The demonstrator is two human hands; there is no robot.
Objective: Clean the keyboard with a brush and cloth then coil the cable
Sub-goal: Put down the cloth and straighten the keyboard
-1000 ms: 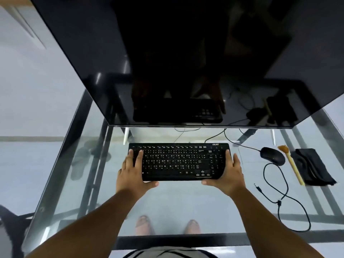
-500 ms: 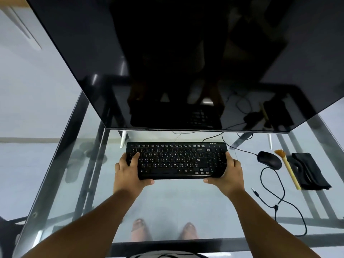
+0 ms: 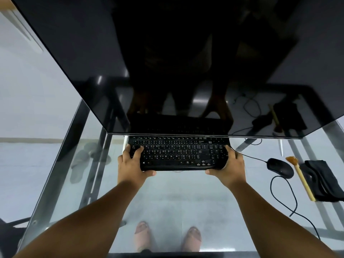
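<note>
from the head camera, the keyboard (image 3: pixel 179 153) sits just under the monitor (image 3: pixel 167 62) edge. left hand (image 3: pixel 131 165) and right hand (image 3: pixel 228 167) each clamp an end, thumbs beneath. it seems lifted, though that's unclear. keep it level. brush (image 3: pixel 300 178) and cloth (image 3: pixel 323 180) wait right of the keyboard.

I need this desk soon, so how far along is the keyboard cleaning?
Barely begun. Nothing looks done: the wooden-handled brush and the folded black cloth lie untouched at the right of the glass desk, beside the black mouse. In hand: the left hand and right hand grip the ends of the black keyboard, partly under the dark monitor. Left: brushing, wiping, coiling the cable.
</note>
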